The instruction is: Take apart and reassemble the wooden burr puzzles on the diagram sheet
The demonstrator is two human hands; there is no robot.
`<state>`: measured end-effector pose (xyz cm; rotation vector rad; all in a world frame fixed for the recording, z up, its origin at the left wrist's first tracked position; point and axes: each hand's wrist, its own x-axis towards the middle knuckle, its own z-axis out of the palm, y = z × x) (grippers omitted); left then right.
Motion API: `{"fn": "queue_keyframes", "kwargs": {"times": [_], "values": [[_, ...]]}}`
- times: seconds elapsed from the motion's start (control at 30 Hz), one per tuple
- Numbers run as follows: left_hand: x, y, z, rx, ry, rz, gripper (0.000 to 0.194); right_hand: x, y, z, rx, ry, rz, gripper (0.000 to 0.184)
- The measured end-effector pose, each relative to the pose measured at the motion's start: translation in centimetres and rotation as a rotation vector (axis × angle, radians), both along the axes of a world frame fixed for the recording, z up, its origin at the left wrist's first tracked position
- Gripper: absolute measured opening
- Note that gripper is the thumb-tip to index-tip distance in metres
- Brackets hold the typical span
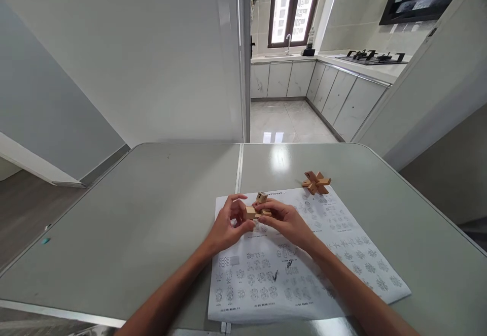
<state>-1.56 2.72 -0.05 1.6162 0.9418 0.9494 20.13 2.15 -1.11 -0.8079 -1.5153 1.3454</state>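
Note:
Both hands meet over a white instruction sheet [304,270] printed with small puzzle diagrams. My left hand [228,227] and my right hand [285,220] each pinch a small wooden burr puzzle [258,208] made of light-brown notched sticks, held just above the paper. One stick stands upright out of the cluster. A second, assembled wooden cross puzzle [316,182] lies on the table beyond the sheet's far right corner, untouched.
The grey-green folding table [133,224] has a seam down its middle and a metal rim. A small teal speck [45,240] lies near the left edge. Behind stand a white partition wall and a kitchen with cabinets, stove and window.

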Motion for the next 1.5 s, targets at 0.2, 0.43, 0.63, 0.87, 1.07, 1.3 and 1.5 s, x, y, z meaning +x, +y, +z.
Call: {"fn": "queue_keyframes", "kwargs": {"times": [0.2, 0.43, 0.63, 0.87, 1.07, 1.3, 1.5], "values": [[0.4, 0.0, 0.5, -0.173, -0.081, -0.040, 0.036, -0.4, 0.0, -0.5, 0.116, -0.091, -0.161, 0.029], [0.4, 0.5, 0.9, -0.202, -0.156, 0.117, 0.041, 0.5, 0.4, -0.6, -0.025, -0.044, -0.297, 0.034], [0.5, 0.8, 0.5, -0.235, -0.180, 0.204, 0.044, -0.3, -0.2, -0.9, 0.048, -0.004, -0.114, 0.026], [0.7, 0.5, 0.0, -0.322, -0.213, 0.148, 0.049, -1.5, -1.1, -1.3, 0.070, -0.127, -0.034, 0.025], [1.0, 0.2, -0.6, -0.332, -0.266, 0.098, 0.044, -1.9, -1.1, -1.6, 0.040, -0.096, -0.132, 0.032], [1.5, -0.3, -0.6, -0.373, -0.334, 0.166, 0.047, -2.7, -2.0, -0.9, 0.067, -0.233, -0.346, 0.046], [2.9, -1.0, -0.6, -0.429, -0.397, 0.231, 0.054, -2.7, -2.3, -1.8, 0.211, -0.394, -0.446, 0.054]]}}
